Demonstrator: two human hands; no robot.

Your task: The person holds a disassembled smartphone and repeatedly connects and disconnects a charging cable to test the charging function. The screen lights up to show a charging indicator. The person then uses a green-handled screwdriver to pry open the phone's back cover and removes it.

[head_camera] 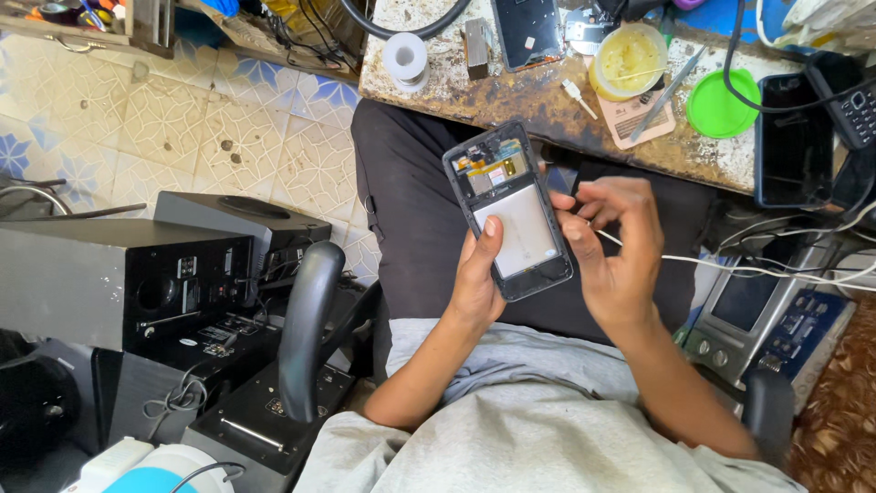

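Observation:
My left hand (pixel 477 278) grips an opened phone (pixel 507 208) with its back cover off, over my lap. The phone's grey battery and a small circuit board at its top show. My left thumb rests on the battery. My right hand (pixel 613 242) is at the phone's right edge, its fingers curled near the upper right side, touching the frame. Whether anything small is pinched in those fingers I cannot tell.
A worn workbench (pixel 511 96) ahead carries a tape roll (pixel 405 57), another phone frame (pixel 527 32), a yellow tub (pixel 628 59), a green lid (pixel 723 103) and a dark phone (pixel 796 141). Black speaker boxes (pixel 119 278) stand left; a chair armrest (pixel 306 324) and white cables (pixel 776 269) flank me.

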